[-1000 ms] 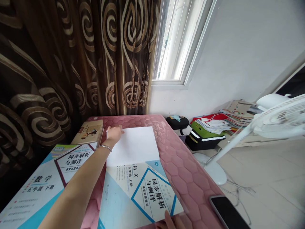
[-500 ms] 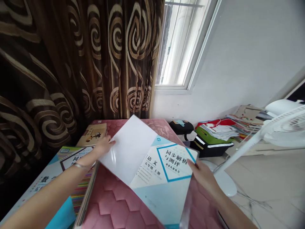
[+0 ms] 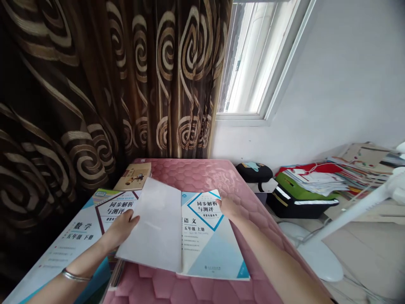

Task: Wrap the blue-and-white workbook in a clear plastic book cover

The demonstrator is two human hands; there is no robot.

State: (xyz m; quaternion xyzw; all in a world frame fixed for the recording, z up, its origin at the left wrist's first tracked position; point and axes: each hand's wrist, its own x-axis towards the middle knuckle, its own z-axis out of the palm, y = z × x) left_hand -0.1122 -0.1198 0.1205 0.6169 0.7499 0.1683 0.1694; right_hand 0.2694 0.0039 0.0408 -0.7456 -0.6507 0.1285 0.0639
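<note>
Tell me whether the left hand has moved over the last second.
Yes: judged against the window, the left hand has shifted leftward and farther from it.

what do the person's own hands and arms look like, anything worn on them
The left hand and right hand wear no gloves, and no sleeve covers the stretches of forearm in view. A shiny silver-coloured bangle circles the left wrist; the right wrist shows none. A dark scrap shows by the right arm at the bottom edge, too little to identify.
</note>
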